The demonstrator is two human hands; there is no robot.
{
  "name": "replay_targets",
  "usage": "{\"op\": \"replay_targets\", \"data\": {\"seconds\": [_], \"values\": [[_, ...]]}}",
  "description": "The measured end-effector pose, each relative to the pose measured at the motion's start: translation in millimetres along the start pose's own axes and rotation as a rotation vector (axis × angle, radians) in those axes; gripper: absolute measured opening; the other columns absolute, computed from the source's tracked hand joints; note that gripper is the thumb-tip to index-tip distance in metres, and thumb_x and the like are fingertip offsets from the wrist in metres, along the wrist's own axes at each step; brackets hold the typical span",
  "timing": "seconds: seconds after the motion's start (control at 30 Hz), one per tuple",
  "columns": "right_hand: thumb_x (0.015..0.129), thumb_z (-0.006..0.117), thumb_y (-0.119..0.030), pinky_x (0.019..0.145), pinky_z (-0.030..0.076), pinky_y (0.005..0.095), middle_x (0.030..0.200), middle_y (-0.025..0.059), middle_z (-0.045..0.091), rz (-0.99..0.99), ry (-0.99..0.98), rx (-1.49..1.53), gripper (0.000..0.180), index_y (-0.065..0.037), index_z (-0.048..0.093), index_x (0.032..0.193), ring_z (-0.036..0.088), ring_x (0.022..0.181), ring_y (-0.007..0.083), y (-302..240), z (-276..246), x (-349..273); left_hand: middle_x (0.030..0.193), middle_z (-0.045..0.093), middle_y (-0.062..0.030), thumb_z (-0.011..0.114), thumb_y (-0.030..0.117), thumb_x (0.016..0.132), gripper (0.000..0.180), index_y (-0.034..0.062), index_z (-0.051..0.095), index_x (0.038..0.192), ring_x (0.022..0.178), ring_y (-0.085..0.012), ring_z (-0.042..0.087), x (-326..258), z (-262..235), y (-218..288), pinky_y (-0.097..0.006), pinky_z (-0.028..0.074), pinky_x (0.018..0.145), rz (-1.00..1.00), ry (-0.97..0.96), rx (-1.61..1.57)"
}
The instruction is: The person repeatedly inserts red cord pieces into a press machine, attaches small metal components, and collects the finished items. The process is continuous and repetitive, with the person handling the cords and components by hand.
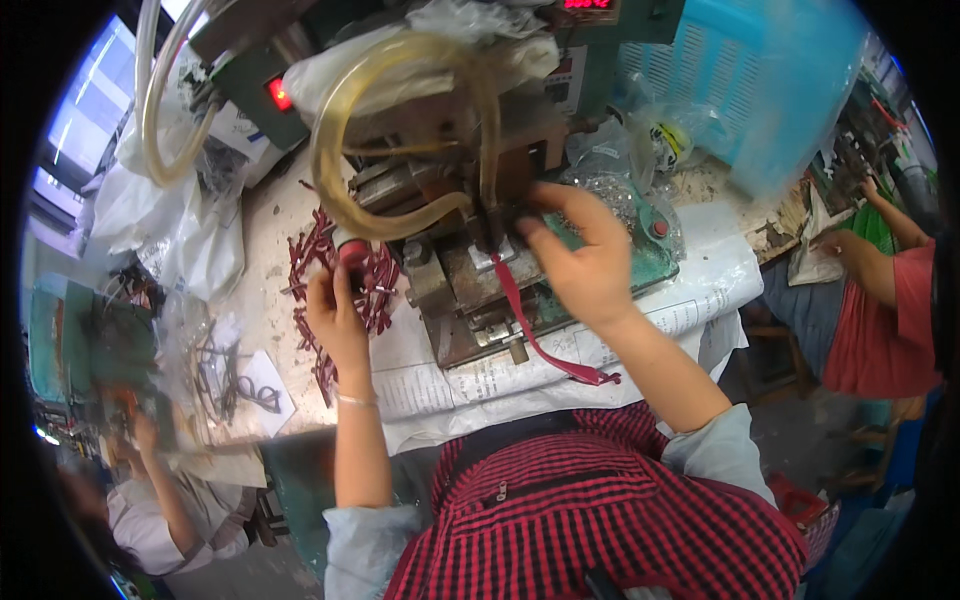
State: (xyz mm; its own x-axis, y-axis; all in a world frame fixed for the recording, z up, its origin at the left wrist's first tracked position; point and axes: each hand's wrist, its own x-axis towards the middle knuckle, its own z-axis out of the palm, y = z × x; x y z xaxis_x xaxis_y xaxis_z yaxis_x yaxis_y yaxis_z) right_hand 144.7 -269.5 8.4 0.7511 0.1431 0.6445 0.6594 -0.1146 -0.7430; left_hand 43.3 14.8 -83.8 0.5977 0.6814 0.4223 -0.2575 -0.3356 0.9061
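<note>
My right hand (585, 255) is at the right side of the bench press (485, 195), thumb and forefinger apart beside its dark upright head, the fingertips partly blurred. A dark red strap (525, 320) runs from the small bright plate (491, 259) under the head, over the front edge of the machine and onto the paper. My left hand (337, 320) is raised left of the machine, just below a red round knob (352, 253). Its fingers are curled with the tips close together; anything between them is too small to make out. Behind it lies a pile of dark red strap pieces (380, 285).
A yellowed clear hose (335, 130) loops in front of the machine. Printed paper sheets (690, 290) cover the bench's front edge. A blue plastic basket (740, 90) stands at the back right, plastic bags (180, 230) at the left. Other people (180, 510) sit on both sides.
</note>
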Motion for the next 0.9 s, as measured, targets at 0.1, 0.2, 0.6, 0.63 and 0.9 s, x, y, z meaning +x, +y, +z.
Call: {"op": "replay_targets", "data": {"seconds": [0.1,0.2,0.6,0.63,0.9], "values": [[0.087,0.074,0.001,0.094,0.052,0.0311,0.108,0.0124,0.073,0.212,-0.054,0.262,0.046,0.004,0.058,0.130,0.069,0.102,0.0190,-3.7,10.7,-9.4,0.093,0.073,-0.0069,0.062,0.011,0.105,0.013,-0.0006,0.064,0.101,0.074,-0.0102,0.067,-23.1,-2.3,4.8,-0.022,0.050,0.062,-0.039,0.079,-0.028],[0.088,0.074,0.001,0.097,0.049,0.0289,0.109,0.0115,0.073,0.247,-0.051,0.280,0.056,0.003,0.050,0.139,0.068,0.105,0.0159,-0.6,9.9,-16.5,0.096,0.074,-0.0133,0.060,0.011,0.106,0.013,-0.0010,0.060,0.100,0.074,-0.0162,0.071,-32.2,-1.6,22.6,-0.024,0.054,0.059,0.010,0.116,-0.069],[0.086,0.072,0.000,0.103,0.048,0.0343,0.111,0.0170,0.072,0.438,-0.201,0.500,0.069,0.001,0.041,0.149,0.070,0.106,0.0227,-49.5,1.5,-11.8,0.093,0.074,-0.0234,0.055,0.006,0.105,0.013,-0.0058,0.057,0.099,0.071,-0.0248,0.072,-1.1,44.7,182.1,-0.033,0.062,0.065,0.485,-0.198,-0.112],[0.086,0.070,0.003,0.106,0.048,0.0355,0.128,0.0159,0.067,0.314,-0.238,0.418,0.066,0.002,0.046,0.148,0.066,0.113,0.0238,-61.8,-6.8,-12.8,0.093,0.073,-0.0233,0.055,0.006,0.106,0.014,-0.0061,0.057,0.099,0.071,-0.0252,0.072,-11.3,45.9,179.6,-0.034,0.062,0.065,0.532,-0.219,-0.062],[0.089,0.061,-0.003,0.089,0.055,0.0445,0.108,0.0193,0.074,0.248,-0.228,-0.474,0.032,-0.005,0.070,0.119,0.070,0.103,0.0382,75.3,-67.9,-46.2,0.097,0.076,-0.0123,0.088,0.017,0.078,0.026,0.0070,0.070,0.095,0.057,-0.0138,0.059,-50.5,85.8,150.0,-0.026,0.043,0.048,1.199,-0.542,0.382]]}}
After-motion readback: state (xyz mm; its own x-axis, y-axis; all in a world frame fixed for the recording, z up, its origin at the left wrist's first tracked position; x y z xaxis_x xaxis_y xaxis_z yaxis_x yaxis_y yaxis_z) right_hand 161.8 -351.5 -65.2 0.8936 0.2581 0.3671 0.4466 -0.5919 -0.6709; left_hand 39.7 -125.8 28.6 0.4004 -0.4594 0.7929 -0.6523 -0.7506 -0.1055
